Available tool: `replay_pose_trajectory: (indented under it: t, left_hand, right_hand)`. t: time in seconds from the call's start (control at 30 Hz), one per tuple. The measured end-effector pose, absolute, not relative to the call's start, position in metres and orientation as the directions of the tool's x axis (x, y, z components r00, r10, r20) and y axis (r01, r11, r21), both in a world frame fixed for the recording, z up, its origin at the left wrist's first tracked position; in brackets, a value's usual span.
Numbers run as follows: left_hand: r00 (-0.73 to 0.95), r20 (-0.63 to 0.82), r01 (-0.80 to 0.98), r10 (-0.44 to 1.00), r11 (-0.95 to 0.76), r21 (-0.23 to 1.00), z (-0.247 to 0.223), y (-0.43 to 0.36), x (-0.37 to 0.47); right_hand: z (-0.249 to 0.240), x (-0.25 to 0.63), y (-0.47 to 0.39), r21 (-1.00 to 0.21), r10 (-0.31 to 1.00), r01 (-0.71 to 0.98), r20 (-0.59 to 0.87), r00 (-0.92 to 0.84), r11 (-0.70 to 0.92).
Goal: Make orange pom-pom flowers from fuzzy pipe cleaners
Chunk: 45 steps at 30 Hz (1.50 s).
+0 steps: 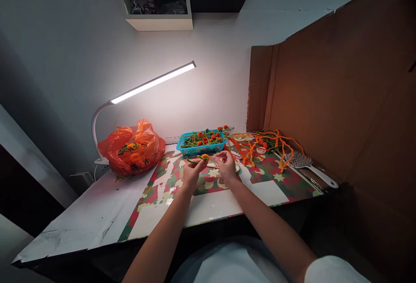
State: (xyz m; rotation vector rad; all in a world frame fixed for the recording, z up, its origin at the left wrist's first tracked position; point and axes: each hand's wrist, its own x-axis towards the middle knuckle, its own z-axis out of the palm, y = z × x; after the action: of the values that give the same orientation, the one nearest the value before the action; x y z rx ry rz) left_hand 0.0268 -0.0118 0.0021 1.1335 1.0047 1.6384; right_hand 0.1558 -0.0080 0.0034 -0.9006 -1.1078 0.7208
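Observation:
My left hand (pixel 191 174) pinches a small flower (pixel 204 157) with an orange fuzzy head and green fuzzy parts, which look like pipe cleaner. It is held above the middle of the table. Just to its right, my right hand (pixel 226 168) has its fingertips pressed together, level with the flower; whatever is between them is too small to make out. Partly hidden behind my right hand is a pale green ring-shaped roll (pixel 238 169). Behind both hands stands a blue plastic basket (pixel 203 150) filled with similar orange-and-green flowers.
Orange fuzzy stems (pixel 282 144) lie in a tangle at the back right, beside a grey hairbrush (pixel 312 168). An orange plastic bag (pixel 139 161) of flowers sits at the left under a lit lamp (pixel 152 83). A tall cardboard sheet (pixel 328 88) walls the right side.

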Motion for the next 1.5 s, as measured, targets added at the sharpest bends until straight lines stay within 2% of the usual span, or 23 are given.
replay_pose_trajectory:
  t: [0.1,0.17,0.23,0.33,0.43,0.57,0.63,0.73,0.8,0.9,0.97,1.03,1.1,1.2,1.27,1.33,1.43,1.5]
  left_hand:
    - [-0.172,0.137,-0.312,0.976,-0.186,0.932,0.003,-0.011,0.023]
    - [-0.157,0.093,-0.336,0.983,-0.142,0.931,0.004,-0.012,0.022]
    - [-0.137,0.065,-0.333,0.988,-0.108,0.937,0.003,-0.012,0.021]
    - [-0.117,0.055,-0.293,0.992,-0.088,0.952,0.002,-0.012,0.021]
    - [-0.113,0.074,-0.242,0.991,-0.1,0.965,0.001,-0.012,0.02]
    - [-0.115,0.136,-0.181,0.984,-0.155,0.971,-0.001,-0.011,0.02]
    - [-0.148,0.215,-0.115,0.965,-0.232,0.966,-0.002,-0.01,0.022]
    - [-0.22,0.393,0.053,0.893,-0.391,0.919,-0.002,-0.012,0.026]
    - [-0.255,0.52,0.171,0.815,-0.491,0.854,-0.002,-0.015,0.031]
    - [-0.253,0.684,0.332,0.684,-0.603,0.725,0.0,-0.019,0.036]
    - [-0.208,0.766,0.427,0.608,-0.648,0.631,0.001,-0.021,0.039]
    - [-0.15,0.824,0.495,0.546,-0.68,0.54,0.002,-0.021,0.04]
    - [-0.096,0.861,0.535,0.5,-0.703,0.468,0.003,-0.022,0.039]
    - [-0.045,0.884,0.56,0.464,-0.721,0.407,0.003,-0.022,0.038]
    - [-0.037,0.88,0.555,0.473,-0.723,0.412,0.004,-0.023,0.039]
    - [-0.064,0.854,0.518,0.517,-0.714,0.471,0.004,-0.024,0.04]
    - [-0.158,0.714,0.353,0.682,-0.636,0.686,0.004,-0.023,0.037]
    - [-0.182,0.521,0.156,0.834,-0.499,0.852,0.007,-0.021,0.032]
  right_hand:
    - [0.008,0.163,-0.015,-0.741,0.708,0.329,0.665,0.237,0.586]
    - [0.01,0.164,-0.018,-0.59,0.63,0.477,0.771,0.094,0.652]
    - [0.009,0.163,-0.02,-0.476,0.593,0.576,0.805,-0.018,0.664]
    - [0.005,0.162,-0.018,-0.376,0.583,0.684,0.808,-0.089,0.625]
    - [0.002,0.162,-0.015,-0.315,0.576,0.721,0.805,-0.142,0.618]
    - [0.0,0.162,-0.015,-0.328,0.594,0.72,0.792,-0.143,0.611]
    - [-0.001,0.159,-0.014,-0.41,0.629,0.693,0.773,-0.08,0.592]
    - [-0.002,0.152,-0.011,-0.624,0.721,0.556,0.69,0.061,0.55]
    - [-0.003,0.147,-0.008,-0.775,0.799,0.388,0.585,0.139,0.5]
    - [-0.003,0.141,-0.003,-0.937,0.928,0.001,0.346,0.14,0.35]
    - [-0.003,0.14,-0.001,-0.944,0.978,-0.256,0.204,0.046,0.209]
    - [-0.003,0.14,0.002,-0.903,0.993,-0.422,0.107,-0.047,0.077]
    - [-0.003,0.142,0.004,-0.847,0.99,-0.528,0.014,-0.142,-0.064]
    - [-0.003,0.145,0.004,-0.768,0.956,-0.597,-0.067,-0.286,-0.233]
    - [-0.002,0.146,0.004,-0.753,0.94,-0.598,-0.079,-0.333,-0.275]
    - [-0.001,0.147,0.003,-0.758,0.934,-0.584,-0.094,-0.344,-0.291]
    - [0.001,0.149,0.003,-0.833,0.963,-0.508,-0.097,-0.253,-0.217]
    - [0.003,0.151,0.003,-0.921,0.996,-0.389,0.011,-0.092,-0.026]
